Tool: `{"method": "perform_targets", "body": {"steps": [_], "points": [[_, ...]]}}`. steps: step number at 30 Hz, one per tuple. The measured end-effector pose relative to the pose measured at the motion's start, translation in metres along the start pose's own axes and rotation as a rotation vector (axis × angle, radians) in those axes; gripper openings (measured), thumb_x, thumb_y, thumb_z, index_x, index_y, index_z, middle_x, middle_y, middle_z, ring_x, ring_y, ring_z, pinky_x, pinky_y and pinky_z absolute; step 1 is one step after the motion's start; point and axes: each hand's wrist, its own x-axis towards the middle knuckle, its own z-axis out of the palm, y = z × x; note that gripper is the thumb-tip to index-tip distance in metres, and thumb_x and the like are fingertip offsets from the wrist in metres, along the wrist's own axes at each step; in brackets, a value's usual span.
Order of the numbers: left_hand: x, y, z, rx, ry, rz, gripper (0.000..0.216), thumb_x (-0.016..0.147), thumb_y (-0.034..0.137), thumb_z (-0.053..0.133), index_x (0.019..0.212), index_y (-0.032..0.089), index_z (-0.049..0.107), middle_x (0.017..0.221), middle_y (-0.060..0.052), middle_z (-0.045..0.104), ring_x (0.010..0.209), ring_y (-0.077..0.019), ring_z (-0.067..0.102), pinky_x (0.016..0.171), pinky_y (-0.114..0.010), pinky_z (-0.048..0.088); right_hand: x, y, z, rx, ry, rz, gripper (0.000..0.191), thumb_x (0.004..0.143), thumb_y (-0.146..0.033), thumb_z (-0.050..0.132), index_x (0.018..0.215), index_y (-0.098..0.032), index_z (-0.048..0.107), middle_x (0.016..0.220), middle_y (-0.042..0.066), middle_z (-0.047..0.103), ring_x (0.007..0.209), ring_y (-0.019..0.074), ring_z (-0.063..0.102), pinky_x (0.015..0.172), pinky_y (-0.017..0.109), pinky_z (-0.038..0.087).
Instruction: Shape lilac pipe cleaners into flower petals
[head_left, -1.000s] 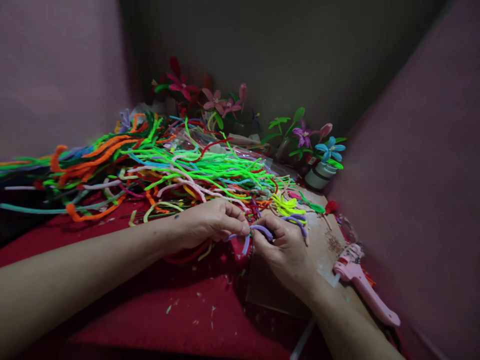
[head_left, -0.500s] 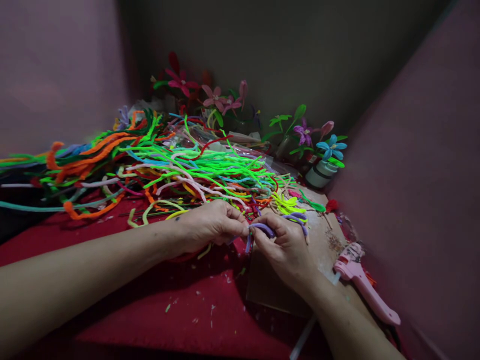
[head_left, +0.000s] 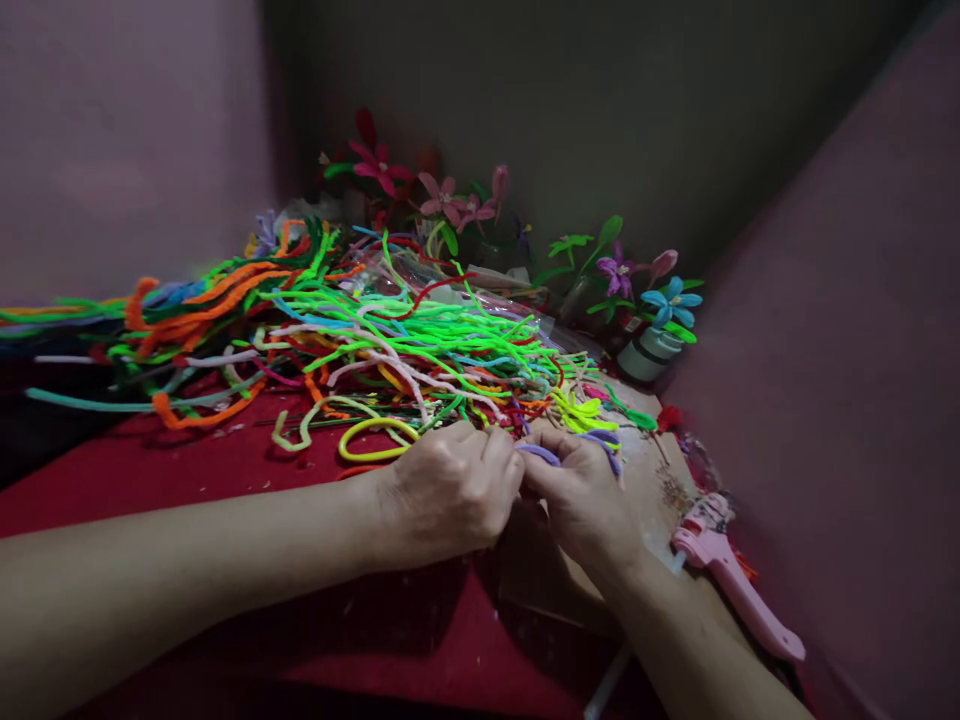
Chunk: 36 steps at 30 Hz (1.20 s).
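Note:
A purple pipe cleaner [head_left: 538, 455], bent into a curve, is pinched in my right hand [head_left: 589, 500]. Against it presses my left hand [head_left: 457, 490], its fingers curled and closed, the back of the hand turned up. The fingertips of both hands meet, and the end of the purple piece is hidden between them. Just behind my right hand lie more purple loops [head_left: 604, 442] and a bunch of yellow-green loops [head_left: 581, 410]. A yellow ring of pipe cleaner [head_left: 375, 438] rests beside my left wrist.
A large heap of coloured pipe cleaners [head_left: 442, 330] covers the back of the red cloth [head_left: 225, 465]. Finished flowers stand behind, one blue flower [head_left: 670, 300] in a small pot [head_left: 646, 352]. At right, a pink glue gun [head_left: 731, 570] lies by a cardboard sheet [head_left: 660, 465].
My left hand has rolled over so its back faces up, and its fingers have closed further around the join. The view has shifted slightly, moving the scene rightward.

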Motion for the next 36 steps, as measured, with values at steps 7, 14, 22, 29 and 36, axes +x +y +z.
{"method": "perform_targets", "body": {"steps": [7,14,22,29,36], "points": [[0.009,-0.03,-0.004,-0.509,-0.214,-0.31,0.017,0.083,0.02,0.048,0.078,0.013,0.062,0.08,-0.006,0.064,0.062,-0.0154,0.057,0.052,-0.026,0.039,0.008,0.008,-0.003,0.162,-0.037,0.036,0.015,0.07,-0.022,0.058,0.059,-0.018,0.049,0.042,-0.007,0.042,0.035,0.0063,0.034,0.036,0.02,0.025],[0.005,-0.064,0.017,-1.871,-0.613,-0.857,0.017,0.072,0.027,0.065,0.074,0.01,0.068,0.053,0.002,0.054,0.041,-0.0039,0.035,0.04,-0.017,0.026,0.001,0.001,-0.01,0.215,-0.126,0.008,0.015,0.07,-0.028,0.067,0.068,-0.015,0.061,0.046,-0.005,0.046,0.039,0.0061,0.037,0.04,0.02,0.027],[-0.004,-0.04,0.03,-2.499,-0.807,-0.743,0.029,0.081,0.029,0.052,0.072,0.008,0.069,0.057,-0.008,0.063,0.031,-0.0028,0.027,0.029,-0.016,0.023,-0.004,0.004,-0.02,-0.038,-0.129,-0.187,0.009,0.075,-0.026,0.064,0.077,-0.017,0.064,0.058,-0.003,0.052,0.05,0.0078,0.042,0.046,0.021,0.031],[-0.003,-0.043,0.026,-2.352,-0.8,-0.806,0.018,0.073,0.022,0.059,0.068,0.008,0.07,0.045,-0.005,0.059,0.028,-0.002,0.024,0.027,-0.015,0.013,-0.006,0.002,-0.021,-0.213,-0.17,-0.366,0.004,0.077,-0.02,0.06,0.078,-0.017,0.062,0.063,-0.002,0.057,0.055,0.0079,0.047,0.051,0.02,0.036],[0.003,-0.046,0.012,-1.833,-0.76,-0.729,0.019,0.074,0.028,0.058,0.067,0.01,0.064,0.049,0.0,0.054,0.039,-0.0052,0.035,0.038,-0.018,0.024,-0.007,-0.002,-0.012,-0.184,-0.167,-0.25,0.007,0.073,-0.015,0.056,0.07,-0.014,0.061,0.058,-0.002,0.053,0.052,0.0075,0.043,0.05,0.02,0.034]]}}
